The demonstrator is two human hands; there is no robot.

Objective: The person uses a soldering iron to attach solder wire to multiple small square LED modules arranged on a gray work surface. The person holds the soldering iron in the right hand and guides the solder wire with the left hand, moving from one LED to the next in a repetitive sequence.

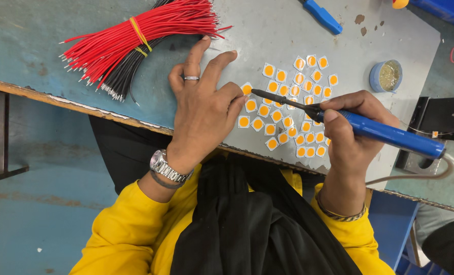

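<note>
My right hand point(350, 133) grips a blue-handled soldering iron point(390, 135) whose dark tip reaches left to a small square white chip with an orange disc point(246, 89). My left hand point(204, 109), wearing a ring and a metal wristwatch, rests on the grey work plate point(268, 35) and pinches that chip with thumb and forefinger. Several more of the same orange-centred chips point(293, 102) lie spread across the plate between my hands.
A banded bundle of red wires point(135, 33) over black wires point(122, 76) lies at the upper left on the bench. A round blue tin point(386, 76) sits right of the chips. A blue tool handle point(323, 16) lies at the top.
</note>
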